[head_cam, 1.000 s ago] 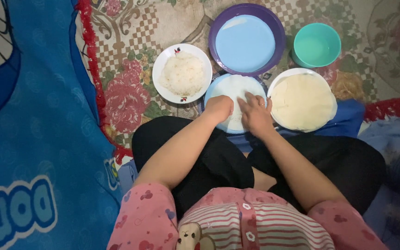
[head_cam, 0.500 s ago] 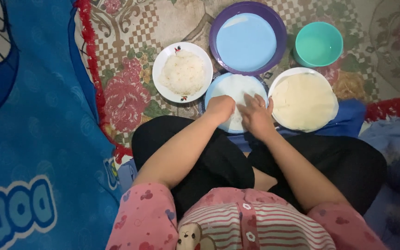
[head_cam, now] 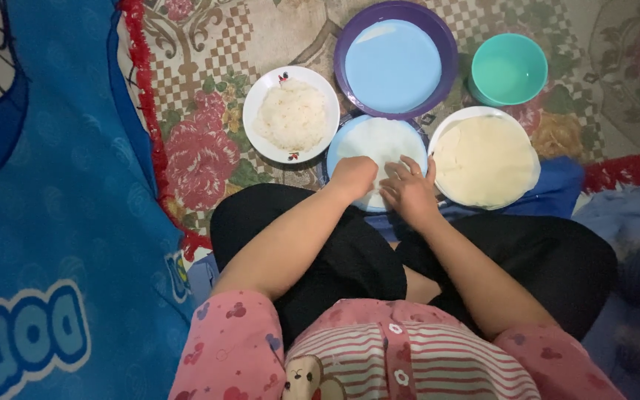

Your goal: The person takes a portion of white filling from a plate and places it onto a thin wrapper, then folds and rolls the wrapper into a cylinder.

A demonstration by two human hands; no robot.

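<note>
A light blue plate (head_cam: 342,144) lies on the floor in front of my crossed legs, with a thin white round wrapper (head_cam: 379,141) spread on it. My left hand (head_cam: 353,178) rests on the near left part of the wrapper, its fingers curled under. Beside it, my right hand (head_cam: 411,191) presses the wrapper's near right part with fingers spread flat. A white plate (head_cam: 270,85) with a mound of white filling (head_cam: 292,115) stands to the left. On the right, a white plate (head_cam: 446,122) carries a stack of pale round wrappers (head_cam: 487,161).
A purple-rimmed plate with a light blue centre (head_cam: 394,63) lies behind the work plate, and a teal bowl (head_cam: 507,70) stands at the back right. All rest on a flowered mat (head_cam: 201,148). A blue blanket (head_cam: 46,207) covers the left side.
Both hands have slid slightly toward me along the wrapper's near edge. The plates and the bowl have not moved.
</note>
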